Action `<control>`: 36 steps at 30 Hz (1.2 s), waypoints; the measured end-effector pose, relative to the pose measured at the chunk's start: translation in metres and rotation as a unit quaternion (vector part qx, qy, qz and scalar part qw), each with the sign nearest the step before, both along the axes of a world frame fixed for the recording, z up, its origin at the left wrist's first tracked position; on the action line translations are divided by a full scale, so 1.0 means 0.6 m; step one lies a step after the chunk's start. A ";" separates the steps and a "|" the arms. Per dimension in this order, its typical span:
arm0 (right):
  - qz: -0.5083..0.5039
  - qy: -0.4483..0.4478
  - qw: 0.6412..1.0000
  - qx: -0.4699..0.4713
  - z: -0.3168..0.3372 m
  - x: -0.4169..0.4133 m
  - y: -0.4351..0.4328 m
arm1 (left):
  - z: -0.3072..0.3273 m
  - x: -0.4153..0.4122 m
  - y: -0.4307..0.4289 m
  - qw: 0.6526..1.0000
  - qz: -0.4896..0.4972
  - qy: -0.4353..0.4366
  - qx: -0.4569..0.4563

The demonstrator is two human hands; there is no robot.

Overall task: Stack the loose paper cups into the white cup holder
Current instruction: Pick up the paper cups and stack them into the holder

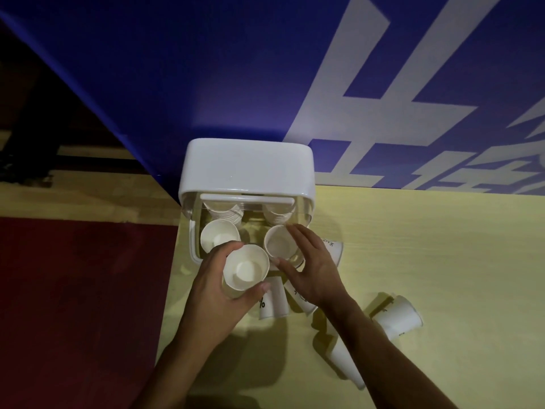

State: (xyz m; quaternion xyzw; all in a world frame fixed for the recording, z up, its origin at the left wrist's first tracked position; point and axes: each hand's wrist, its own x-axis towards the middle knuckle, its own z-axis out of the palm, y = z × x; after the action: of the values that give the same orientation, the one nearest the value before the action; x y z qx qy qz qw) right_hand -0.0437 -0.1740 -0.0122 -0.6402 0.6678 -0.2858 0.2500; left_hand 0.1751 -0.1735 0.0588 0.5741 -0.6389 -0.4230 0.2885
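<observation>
The white cup holder (pixel 247 169) stands at the table's left edge with its lid up. Cup stacks fill its back slots, and single cups sit in the front left slot (pixel 219 235) and the front right slot (pixel 280 241). My left hand (pixel 213 293) grips an upright paper cup (pixel 246 270) just in front of the holder. My right hand (pixel 306 270) has its fingers and thumb curved round the front right cup. Loose cups lie on their sides on the table: one under my hands (pixel 272 299), one at the right (pixel 398 317), one near my right forearm (pixel 346 363).
The pale yellow table (pixel 442 276) ends at its left edge beside a dark red floor (pixel 73 305). A blue wall banner with white shapes (pixel 295 69) rises right behind the holder.
</observation>
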 end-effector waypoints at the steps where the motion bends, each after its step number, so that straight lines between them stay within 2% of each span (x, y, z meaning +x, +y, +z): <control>1: -0.007 0.002 1.000 0.003 -0.004 -0.001 0.000 | 0.000 -0.001 -0.002 1.000 0.002 0.001 0.000; 6: -0.023 -0.019 0.999 0.032 0.007 0.003 -0.002 | 0.003 -0.012 -0.012 1.000 -0.001 -0.002 -0.006; 9: -0.084 -0.144 0.986 0.030 0.054 0.004 0.010 | 0.006 -0.030 -0.020 1.000 0.001 -0.004 -0.013; 11: -0.080 -0.211 0.974 0.038 0.089 0.004 0.015 | 0.013 -0.048 -0.030 1.000 -0.009 -0.006 -0.011; 16: -0.057 -0.250 0.966 0.035 0.117 -0.013 0.011 | 0.022 -0.091 -0.055 0.999 -0.050 -0.001 -0.013; 22: -0.058 -0.208 0.975 0.060 0.074 -0.024 0.000 | -0.019 -0.110 -0.070 0.997 -0.070 -0.038 0.011; 29: -0.025 -0.113 0.992 0.049 0.015 -0.016 0.000 | -0.072 -0.116 -0.075 0.987 -0.083 -0.140 0.004; 33: -0.033 -0.060 0.995 0.074 -0.002 -0.013 -0.001 | -0.076 -0.120 -0.076 0.985 -0.081 -0.147 0.032; 36: -0.034 -0.051 0.995 0.083 -0.002 -0.012 -0.002 | -0.073 -0.121 -0.079 0.983 -0.090 -0.158 0.032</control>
State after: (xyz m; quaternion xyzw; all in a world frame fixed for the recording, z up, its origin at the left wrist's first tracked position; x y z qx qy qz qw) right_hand -0.0509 -0.1753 -0.0135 -0.5790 0.6966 -0.2704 0.3261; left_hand 0.1025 -0.2207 0.0151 0.5825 -0.7120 -0.3712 0.1261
